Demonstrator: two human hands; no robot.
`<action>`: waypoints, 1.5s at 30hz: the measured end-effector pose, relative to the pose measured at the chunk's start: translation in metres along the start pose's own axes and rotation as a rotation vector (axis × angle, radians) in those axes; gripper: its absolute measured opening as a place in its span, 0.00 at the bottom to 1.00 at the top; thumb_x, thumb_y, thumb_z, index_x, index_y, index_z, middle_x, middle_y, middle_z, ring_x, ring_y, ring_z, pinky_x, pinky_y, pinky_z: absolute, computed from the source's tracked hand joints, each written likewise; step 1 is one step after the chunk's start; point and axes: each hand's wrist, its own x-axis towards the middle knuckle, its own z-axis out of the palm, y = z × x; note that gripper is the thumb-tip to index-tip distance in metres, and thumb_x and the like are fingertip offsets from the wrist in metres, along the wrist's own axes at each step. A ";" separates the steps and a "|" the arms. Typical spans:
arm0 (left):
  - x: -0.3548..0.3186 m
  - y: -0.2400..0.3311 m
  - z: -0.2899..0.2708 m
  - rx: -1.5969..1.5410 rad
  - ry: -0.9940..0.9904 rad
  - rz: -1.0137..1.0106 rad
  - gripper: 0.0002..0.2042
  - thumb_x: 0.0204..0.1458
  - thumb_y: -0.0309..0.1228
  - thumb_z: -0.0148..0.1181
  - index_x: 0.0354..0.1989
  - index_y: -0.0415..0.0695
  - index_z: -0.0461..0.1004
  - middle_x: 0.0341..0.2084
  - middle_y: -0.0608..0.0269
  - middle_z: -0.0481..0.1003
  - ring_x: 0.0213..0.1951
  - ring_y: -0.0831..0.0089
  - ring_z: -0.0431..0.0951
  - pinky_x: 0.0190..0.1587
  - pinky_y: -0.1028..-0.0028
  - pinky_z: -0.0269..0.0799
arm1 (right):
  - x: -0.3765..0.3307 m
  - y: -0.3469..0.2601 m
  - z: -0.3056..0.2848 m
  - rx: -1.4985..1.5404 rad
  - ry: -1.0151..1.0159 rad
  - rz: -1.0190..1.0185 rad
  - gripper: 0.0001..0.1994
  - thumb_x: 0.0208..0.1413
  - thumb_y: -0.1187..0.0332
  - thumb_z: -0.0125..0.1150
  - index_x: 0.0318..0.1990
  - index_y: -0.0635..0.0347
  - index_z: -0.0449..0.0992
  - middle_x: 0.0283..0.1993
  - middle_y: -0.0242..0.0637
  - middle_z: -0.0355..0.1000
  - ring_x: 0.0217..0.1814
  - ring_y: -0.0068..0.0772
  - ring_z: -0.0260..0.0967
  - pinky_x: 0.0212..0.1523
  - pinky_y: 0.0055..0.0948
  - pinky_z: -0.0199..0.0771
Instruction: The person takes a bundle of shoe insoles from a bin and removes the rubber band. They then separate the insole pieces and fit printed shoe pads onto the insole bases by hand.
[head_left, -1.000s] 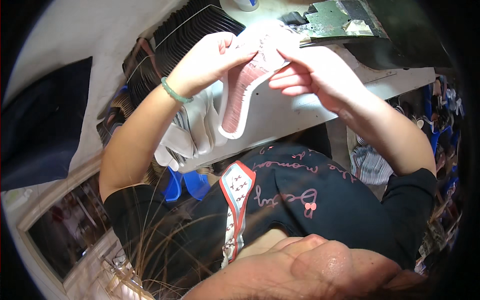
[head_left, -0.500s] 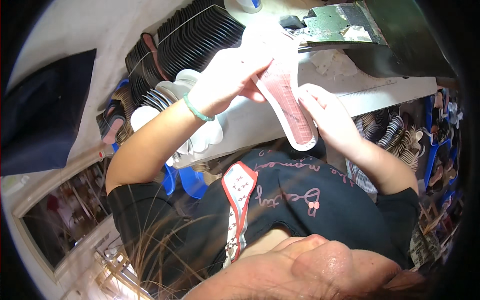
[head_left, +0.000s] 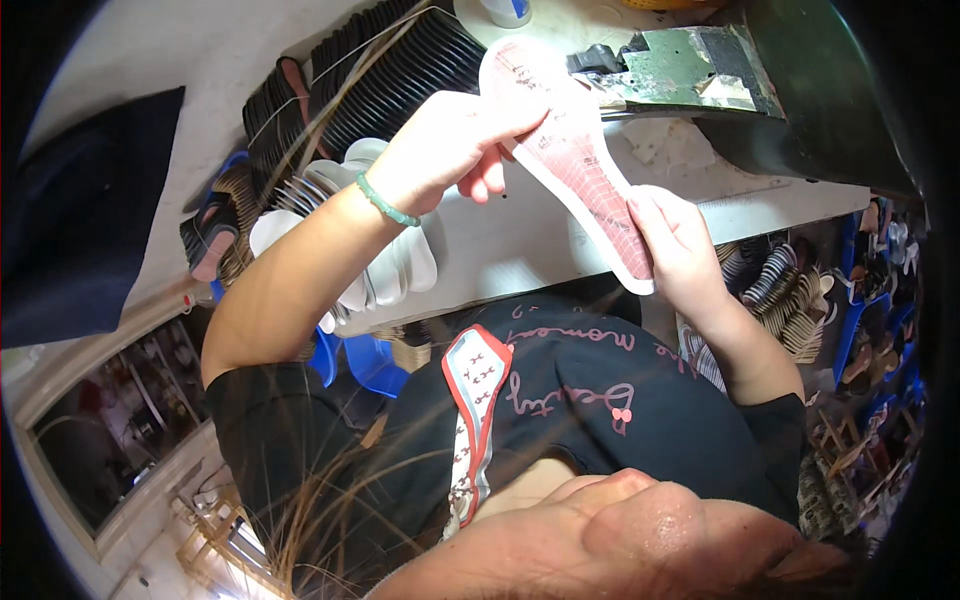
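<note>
Your T-shirt (head_left: 690, 450): black, short-sleeved, dusty-pink script lettering (head_left: 592, 393) across chest, small two-lobed pink emblem (head_left: 622, 415). Your narrow white scarf (head_left: 482, 378): red edging, blue-grey stripe, dark chain-link print. Green beaded bracelet (head_left: 385, 205) circles your left wrist (head_left: 399, 190).

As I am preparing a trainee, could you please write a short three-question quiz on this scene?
1. True or false: the left hand and the right hand both touch the pink sole-shaped piece.
2. Choose one: the green bracelet is worn on A) the left wrist, B) the right wrist, C) neither wrist.
3. Fill in: the colour of the piece's rim is ____.

Key:
1. True
2. A
3. White
</note>
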 end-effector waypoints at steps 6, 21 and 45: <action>-0.001 0.015 0.001 0.049 -0.005 -0.046 0.22 0.55 0.45 0.56 0.19 0.39 0.72 0.06 0.67 0.65 0.09 0.85 0.65 0.13 0.85 0.59 | 0.005 -0.004 -0.006 -0.023 0.006 0.002 0.13 0.62 0.67 0.47 0.37 0.72 0.72 0.27 0.34 0.70 0.30 0.17 0.62 0.33 0.21 0.65; 0.041 0.028 -0.024 0.094 -0.006 -0.014 0.22 0.51 0.49 0.60 0.18 0.43 0.71 0.05 0.75 0.60 0.07 0.88 0.55 0.10 0.86 0.46 | 0.045 -0.018 -0.014 -0.389 -0.045 -0.159 0.14 0.60 0.67 0.44 0.32 0.70 0.72 0.23 0.46 0.67 0.25 0.35 0.66 0.31 0.30 0.66; -0.064 -0.056 0.035 -0.331 0.239 0.757 0.10 0.59 0.27 0.52 0.44 0.34 0.69 0.34 0.62 0.76 0.37 0.81 0.75 0.40 0.80 0.73 | 0.021 -0.016 0.042 -0.160 -0.030 -0.501 0.12 0.59 0.67 0.55 0.44 0.67 0.74 0.40 0.39 0.74 0.41 0.29 0.70 0.45 0.26 0.68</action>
